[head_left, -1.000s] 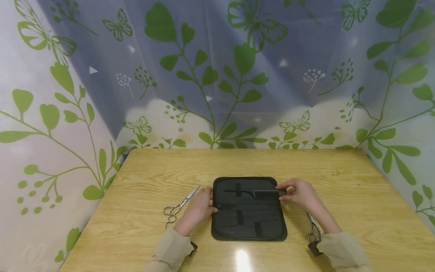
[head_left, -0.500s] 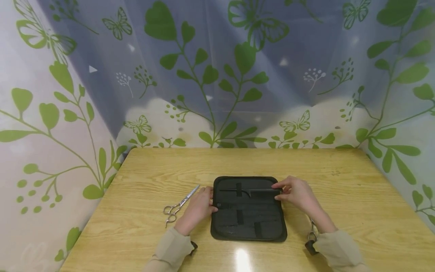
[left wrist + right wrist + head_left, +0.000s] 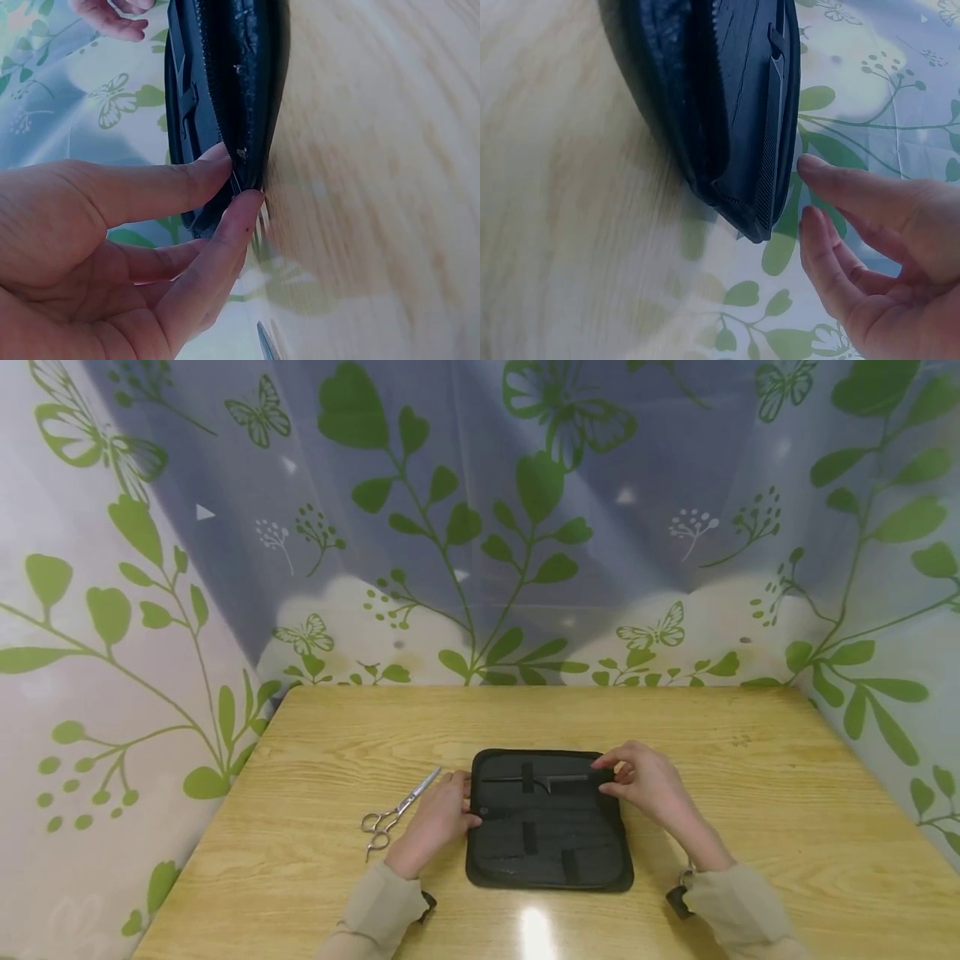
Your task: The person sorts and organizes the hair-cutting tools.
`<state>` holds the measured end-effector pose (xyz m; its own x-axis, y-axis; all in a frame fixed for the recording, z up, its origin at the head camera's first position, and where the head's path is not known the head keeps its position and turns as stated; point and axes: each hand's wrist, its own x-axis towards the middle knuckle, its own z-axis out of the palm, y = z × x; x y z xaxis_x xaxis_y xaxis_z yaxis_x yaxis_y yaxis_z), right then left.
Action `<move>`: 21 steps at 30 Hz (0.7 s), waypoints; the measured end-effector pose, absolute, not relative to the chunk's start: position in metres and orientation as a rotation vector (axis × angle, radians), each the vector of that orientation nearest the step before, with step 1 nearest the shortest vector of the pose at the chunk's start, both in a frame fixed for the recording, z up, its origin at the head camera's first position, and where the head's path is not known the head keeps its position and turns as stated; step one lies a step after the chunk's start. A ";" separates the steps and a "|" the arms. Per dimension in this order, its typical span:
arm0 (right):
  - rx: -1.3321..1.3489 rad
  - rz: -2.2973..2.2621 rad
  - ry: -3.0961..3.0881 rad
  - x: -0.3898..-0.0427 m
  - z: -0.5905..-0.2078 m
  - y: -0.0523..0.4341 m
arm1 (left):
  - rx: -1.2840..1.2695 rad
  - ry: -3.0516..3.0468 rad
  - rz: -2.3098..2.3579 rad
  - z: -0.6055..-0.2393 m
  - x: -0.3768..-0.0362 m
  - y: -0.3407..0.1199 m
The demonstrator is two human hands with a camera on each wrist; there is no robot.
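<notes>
A black zip case (image 3: 501, 837) lies spread flat on the table. My left hand (image 3: 437, 818) pinches its left edge between thumb and fingers, right at the zip (image 3: 217, 97) in the left wrist view. Along the case's upper half lies a black tail comb (image 3: 567, 783), its thin tail passing under an elastic loop (image 3: 527, 778). My right hand (image 3: 648, 785) hovers by the comb's right end. In the right wrist view its thumb and fingers (image 3: 821, 240) are spread beside the case, with a gap to the comb (image 3: 768, 169) and nothing between them.
Silver scissors (image 3: 401, 808) lie left of the case, beyond my left hand. Another metal scissors handle (image 3: 686, 877) shows partly under my right forearm. More loops (image 3: 530, 839) cross the case's lower half. A leaf-patterned curtain (image 3: 450, 568) rises behind the wooden table (image 3: 375, 718).
The comb has slid left, deeper into the case, so its end no longer juts past the right edge. My right hand has moved left and parted from it. My left hand stays put.
</notes>
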<state>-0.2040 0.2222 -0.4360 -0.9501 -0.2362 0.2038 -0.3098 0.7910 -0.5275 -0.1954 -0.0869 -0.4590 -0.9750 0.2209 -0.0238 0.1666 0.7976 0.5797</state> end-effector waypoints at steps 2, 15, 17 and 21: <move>0.432 0.856 -2.866 -0.204 -0.435 0.222 | 0.320 2.890 0.930 -0.459 -0.196 -0.087; 0.641 0.589 -2.839 -0.204 -0.449 0.224 | 0.319 2.894 0.926 -0.459 -0.195 -0.088; 0.676 0.516 -2.811 -0.205 -0.450 0.222 | 0.317 2.893 0.924 -0.459 -0.196 -0.088; 0.701 0.437 -2.783 -0.206 -0.450 0.219 | 0.316 2.894 0.924 -0.460 -0.196 -0.088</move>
